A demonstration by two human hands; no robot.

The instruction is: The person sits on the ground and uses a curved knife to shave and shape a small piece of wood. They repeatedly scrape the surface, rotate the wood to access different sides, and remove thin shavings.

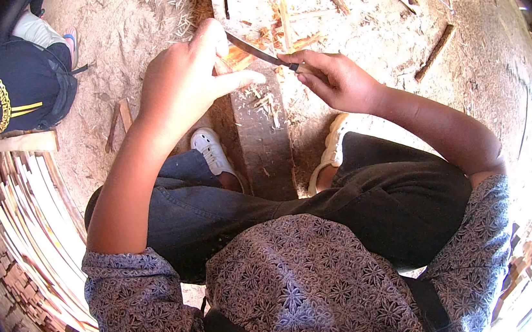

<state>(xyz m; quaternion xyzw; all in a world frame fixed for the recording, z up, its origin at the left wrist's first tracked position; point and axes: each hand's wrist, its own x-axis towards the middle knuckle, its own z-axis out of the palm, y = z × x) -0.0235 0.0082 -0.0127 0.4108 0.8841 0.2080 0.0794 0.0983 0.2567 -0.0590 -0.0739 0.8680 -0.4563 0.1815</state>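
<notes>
My right hand (335, 81) grips a knife (260, 53) by its handle, thumb and fingers pressed around it. The narrow, dark, slightly curved blade slants up and left. Its far end reaches the curled fingers of my left hand (188, 77), whose thumb stretches out below the blade. Whatever those fingers hold is mostly hidden behind the hand. Beneath both hands, a long wooden plank (265, 146) runs away from me between my feet. Pale wood shavings (266, 104) lie on it, and lighter wood pieces (242, 58) show behind the blade.
Thin wooden slats (39, 196) are stacked at the left. Sticks (434, 51) and wood scraps lie on the dusty ground at the far right. At the upper left is a dark bag or garment (27, 81) with yellow print, beside a person's sandalled foot (72, 47).
</notes>
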